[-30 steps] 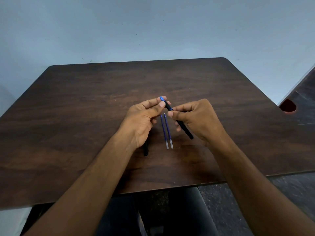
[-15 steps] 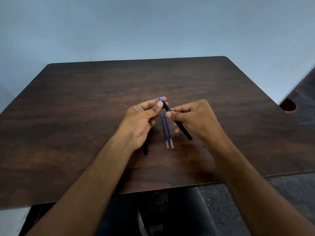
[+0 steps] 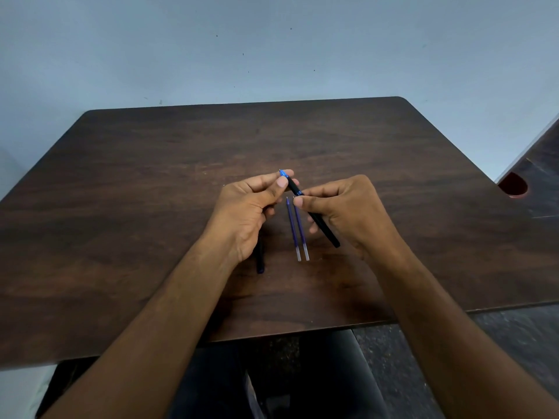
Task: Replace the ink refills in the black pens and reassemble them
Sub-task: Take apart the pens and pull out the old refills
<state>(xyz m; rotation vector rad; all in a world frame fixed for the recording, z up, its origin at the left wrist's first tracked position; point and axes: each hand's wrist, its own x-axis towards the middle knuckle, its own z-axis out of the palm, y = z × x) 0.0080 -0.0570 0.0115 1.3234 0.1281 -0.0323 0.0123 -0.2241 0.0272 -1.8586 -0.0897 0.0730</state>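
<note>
Above the middle of the dark wooden table point(image 3: 151, 182), both hands hold one black pen point(image 3: 320, 225) slantwise. My left hand point(image 3: 248, 207) pinches its blue-tipped front end between thumb and forefinger. My right hand point(image 3: 348, 213) grips the barrel, whose rear end sticks out below the fingers. A blue ring shows on the pen between the two hands. Two blue ink refills point(image 3: 297, 229) lie side by side on the table under the hands. A second black pen point(image 3: 260, 261) lies mostly hidden beneath my left wrist.
The table's front edge point(image 3: 302, 328) runs close to my body, with dark floor below it. At the right edge stands another dark surface with a red-rimmed round hole point(image 3: 512, 184). A pale blue wall is behind the table.
The two hands have drawn slightly apart along the pen, so more of the black front section and a blue ring show between them. The refills have not moved.
</note>
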